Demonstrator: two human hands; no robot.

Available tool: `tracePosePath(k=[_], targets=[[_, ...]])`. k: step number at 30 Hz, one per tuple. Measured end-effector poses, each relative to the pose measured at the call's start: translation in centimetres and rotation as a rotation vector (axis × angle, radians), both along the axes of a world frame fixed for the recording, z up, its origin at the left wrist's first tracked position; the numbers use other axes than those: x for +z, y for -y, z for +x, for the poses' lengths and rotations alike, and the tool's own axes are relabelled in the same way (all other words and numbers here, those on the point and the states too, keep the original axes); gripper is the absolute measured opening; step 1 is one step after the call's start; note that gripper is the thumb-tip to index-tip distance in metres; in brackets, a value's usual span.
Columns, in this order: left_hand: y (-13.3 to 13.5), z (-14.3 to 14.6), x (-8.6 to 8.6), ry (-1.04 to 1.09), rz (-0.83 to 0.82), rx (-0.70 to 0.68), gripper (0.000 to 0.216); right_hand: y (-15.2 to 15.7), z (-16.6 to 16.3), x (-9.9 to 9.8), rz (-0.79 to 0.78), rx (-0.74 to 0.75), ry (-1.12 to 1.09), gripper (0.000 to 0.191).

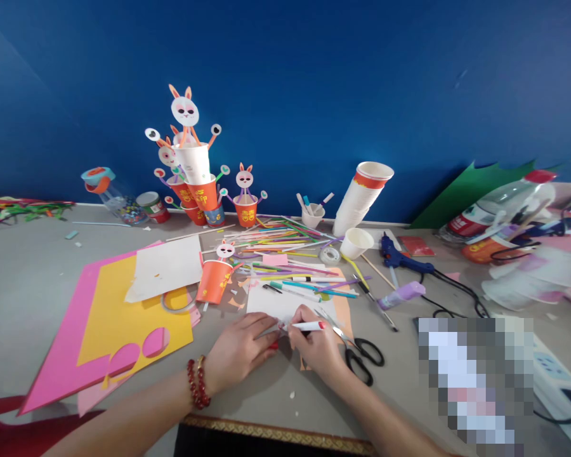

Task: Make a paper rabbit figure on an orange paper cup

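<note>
My right hand (316,346) is closed round a white marker pen (309,326) with a red end, its tip side low over the table. Close by on the left, my left hand (240,352) has its fingers together, the fingertips pressing on something small and pale that is mostly hidden between the two hands. Just beyond the hands lies a sheet of white paper (261,304), partly under them. Black-handled scissors (364,358) rest to the right, touching or very near my right hand. An orange paper cup with a rabbit face (214,282) stands beyond my left hand.
Pink card (66,330) and yellow card (105,304) with round cut-outs lie left. Several coloured sticks (276,235) spread behind. A leaning stack of paper cups (361,200), a blue glue gun (402,259) and a large bottle (499,203) stand right. Rabbit cups (202,193) are stacked back left.
</note>
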State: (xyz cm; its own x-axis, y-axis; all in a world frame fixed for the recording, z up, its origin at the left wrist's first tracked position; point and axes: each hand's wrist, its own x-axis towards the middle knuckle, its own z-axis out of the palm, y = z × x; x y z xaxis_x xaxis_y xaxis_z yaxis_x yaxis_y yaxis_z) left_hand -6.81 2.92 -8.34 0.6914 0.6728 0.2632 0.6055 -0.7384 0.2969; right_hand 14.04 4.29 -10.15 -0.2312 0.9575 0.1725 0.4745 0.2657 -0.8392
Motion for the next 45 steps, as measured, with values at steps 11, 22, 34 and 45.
tracePosePath(k=[11,22,34,45], targets=[[0.05,0.04,0.04,0.004,0.009,0.003,0.032,0.08,0.02,0.11,-0.019,-0.019,-0.077,0.017],[0.05,-0.03,-0.13,-0.002,0.008,0.007,0.033,0.17,0.01,0.24,-0.027,-0.039,-0.098,0.017],[0.06,-0.01,0.02,0.011,0.013,0.009,0.03,0.09,0.0,0.28,-0.025,-0.027,-0.054,0.018],[0.06,-0.01,0.03,0.003,0.02,0.005,0.03,0.04,0.0,0.25,0.009,-0.028,-0.022,0.018]])
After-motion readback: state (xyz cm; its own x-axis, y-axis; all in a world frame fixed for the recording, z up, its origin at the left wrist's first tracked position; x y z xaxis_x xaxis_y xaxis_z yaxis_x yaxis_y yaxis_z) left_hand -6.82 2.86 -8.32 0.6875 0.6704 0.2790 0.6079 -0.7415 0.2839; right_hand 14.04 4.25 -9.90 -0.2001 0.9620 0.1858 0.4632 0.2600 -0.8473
